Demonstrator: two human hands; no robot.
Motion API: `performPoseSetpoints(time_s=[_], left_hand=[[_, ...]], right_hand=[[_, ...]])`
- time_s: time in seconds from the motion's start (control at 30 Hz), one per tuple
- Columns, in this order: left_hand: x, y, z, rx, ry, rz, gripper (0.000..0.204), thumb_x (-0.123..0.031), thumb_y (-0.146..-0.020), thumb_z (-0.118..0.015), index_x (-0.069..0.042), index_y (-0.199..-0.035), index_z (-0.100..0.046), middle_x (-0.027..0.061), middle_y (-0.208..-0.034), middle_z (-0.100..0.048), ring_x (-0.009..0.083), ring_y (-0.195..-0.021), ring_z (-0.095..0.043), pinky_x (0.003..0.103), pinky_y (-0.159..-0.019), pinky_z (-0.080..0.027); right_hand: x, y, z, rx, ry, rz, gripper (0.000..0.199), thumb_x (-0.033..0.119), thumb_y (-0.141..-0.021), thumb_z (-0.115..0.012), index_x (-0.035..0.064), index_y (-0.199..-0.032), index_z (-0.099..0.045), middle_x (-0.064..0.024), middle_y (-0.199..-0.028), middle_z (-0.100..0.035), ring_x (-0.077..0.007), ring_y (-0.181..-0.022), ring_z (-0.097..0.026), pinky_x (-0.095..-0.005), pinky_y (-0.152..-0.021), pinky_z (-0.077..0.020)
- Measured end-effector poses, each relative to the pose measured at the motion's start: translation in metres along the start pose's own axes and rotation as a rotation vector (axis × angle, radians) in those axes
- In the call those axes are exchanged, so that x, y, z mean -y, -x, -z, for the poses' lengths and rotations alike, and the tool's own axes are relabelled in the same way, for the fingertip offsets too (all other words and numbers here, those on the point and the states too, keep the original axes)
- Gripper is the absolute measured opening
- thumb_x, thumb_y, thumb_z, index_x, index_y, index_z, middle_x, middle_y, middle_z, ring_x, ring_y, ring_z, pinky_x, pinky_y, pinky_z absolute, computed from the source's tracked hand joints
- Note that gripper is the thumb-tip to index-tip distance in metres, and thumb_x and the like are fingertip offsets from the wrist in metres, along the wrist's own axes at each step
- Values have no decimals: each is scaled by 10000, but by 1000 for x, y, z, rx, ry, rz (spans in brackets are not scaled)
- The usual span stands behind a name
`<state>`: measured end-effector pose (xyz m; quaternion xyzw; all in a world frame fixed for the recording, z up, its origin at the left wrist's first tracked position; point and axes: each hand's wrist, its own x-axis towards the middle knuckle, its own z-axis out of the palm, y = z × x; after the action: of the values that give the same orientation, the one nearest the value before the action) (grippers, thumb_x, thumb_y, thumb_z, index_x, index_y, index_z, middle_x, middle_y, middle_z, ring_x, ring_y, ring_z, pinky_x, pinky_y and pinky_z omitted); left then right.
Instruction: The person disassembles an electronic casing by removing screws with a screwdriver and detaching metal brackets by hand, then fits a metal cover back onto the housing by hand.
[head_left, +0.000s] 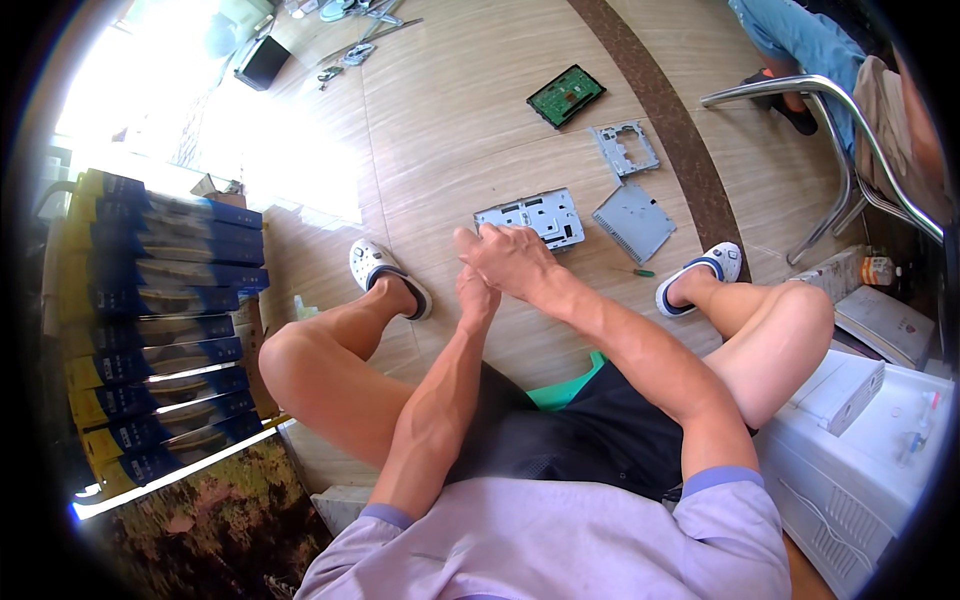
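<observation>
Both hands clasped, right hand point(510, 258) over left hand point(476, 295), grip contents untellable, above metal chassis point(530, 217)

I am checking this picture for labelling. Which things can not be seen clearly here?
Head view only:
- Left hand: mostly covered by the right hand; any held thing is hidden.
- Metal chassis: near edge hidden behind the hands.
- Small screwdriver: too small to tell its tip.
- Floor at upper left: washed out by sunlight.
- Seated person: cut off by the rim.
</observation>
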<state>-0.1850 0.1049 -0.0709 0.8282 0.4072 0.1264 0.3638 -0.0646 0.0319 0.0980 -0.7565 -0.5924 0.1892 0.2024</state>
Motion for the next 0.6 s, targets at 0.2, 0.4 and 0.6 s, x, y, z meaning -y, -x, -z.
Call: performPoseSetpoints(time_s=[0.2,0.4,0.6], left_hand=[[2,3,-2,-43,111,-103,409,-406,-1013,-576,-143,-1318,-648,202,-1148,-738,404,-1090,-693,497,-918,-522],[-4,0,2,10,-54,9,416,-412,-995,-590,-142,-1304,-663,184,-1170,-740,390,-1134,-680,486,-943,-514],[-16,6,11,12,77,-20,404,-417,-1014,-556,-130,-1274,-672,199,-1159,-740,417,-1124,-677,504,-941,-514]], right_hand=[[2,0,-6,-91,-83,132,299,134,-880,-695,54,-1139,-571,-198,-1082,-688,-403,-1037,-728,-491,-869,-609],[-1,0,-4,-176,-30,105,286,97,-882,-678,49,-1138,-561,-207,-1117,-682,-406,-1025,-730,-489,-829,-617],[2,0,1,-4,-72,64,312,114,-923,-660,57,-1213,-562,-208,-1130,-686,-419,-1019,-721,-489,-841,-607]])
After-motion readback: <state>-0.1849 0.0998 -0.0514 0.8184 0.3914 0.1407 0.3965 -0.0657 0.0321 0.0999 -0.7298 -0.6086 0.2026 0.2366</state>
